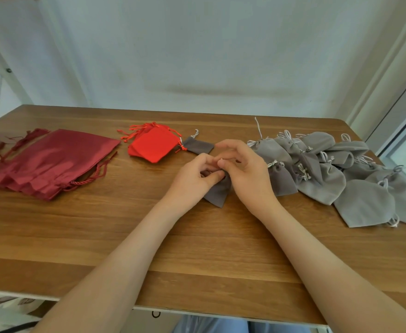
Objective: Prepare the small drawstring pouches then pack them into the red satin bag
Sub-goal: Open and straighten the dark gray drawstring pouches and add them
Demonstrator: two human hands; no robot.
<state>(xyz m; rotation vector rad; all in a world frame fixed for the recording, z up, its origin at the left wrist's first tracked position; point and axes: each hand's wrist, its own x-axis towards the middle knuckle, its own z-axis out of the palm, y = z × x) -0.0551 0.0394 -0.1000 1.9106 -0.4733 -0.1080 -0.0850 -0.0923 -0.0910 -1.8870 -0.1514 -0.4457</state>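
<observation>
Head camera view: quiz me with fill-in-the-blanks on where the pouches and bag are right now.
The left hand and right hand together hold ____ grey pouch.
The heap of grey pouches lies to the ____ of both hands.
The red satin bag lies at the far ____ end of the table.
Missing words: one; right; left.
</observation>
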